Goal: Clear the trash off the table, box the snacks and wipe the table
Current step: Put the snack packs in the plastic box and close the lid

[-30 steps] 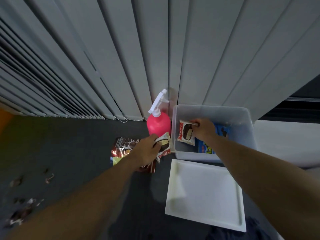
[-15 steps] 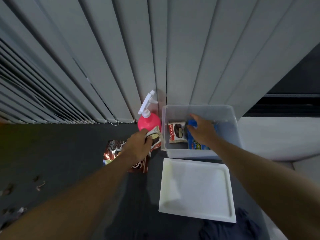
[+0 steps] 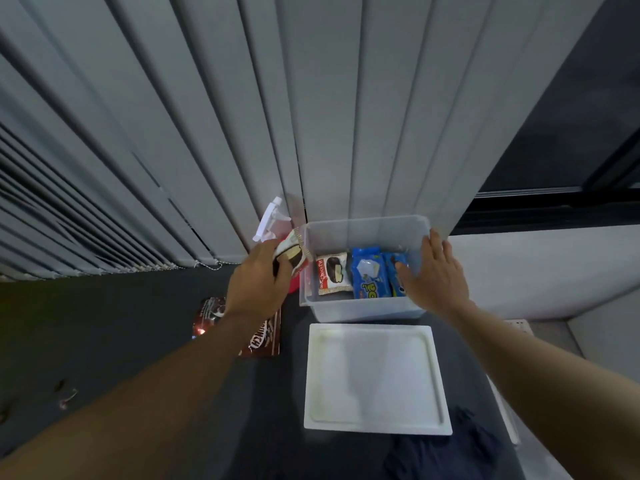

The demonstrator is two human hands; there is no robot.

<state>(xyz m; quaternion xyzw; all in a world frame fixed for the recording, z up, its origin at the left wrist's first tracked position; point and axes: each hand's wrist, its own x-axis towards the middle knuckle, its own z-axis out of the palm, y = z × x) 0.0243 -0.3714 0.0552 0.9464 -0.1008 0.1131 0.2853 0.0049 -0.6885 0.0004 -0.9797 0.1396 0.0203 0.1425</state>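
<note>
Gripping a chocolate pie packet (image 3: 292, 254), the left hand (image 3: 258, 282) is holding it at the left rim of the clear plastic box (image 3: 363, 223), in front of a pink spray bottle (image 3: 272, 218). The right hand (image 3: 436, 275) is lying open, fingers straight, against the box's right wall. A Choco Pie packet (image 3: 333, 274) and blue biscuit packets (image 3: 369, 277) are lying inside. The white lid (image 3: 375, 379) is sitting on the dark table (image 3: 104, 323) just before the box, with brown wrappers (image 3: 265, 336) beside it.

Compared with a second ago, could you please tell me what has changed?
The right hand let go of its Choco Pie pack, now lying in the plastic box, and moved open to the box's right wall. The left hand lifted a second pie pack to the box's left rim. Lid, spray bottle and brown snack bag stayed.
</note>
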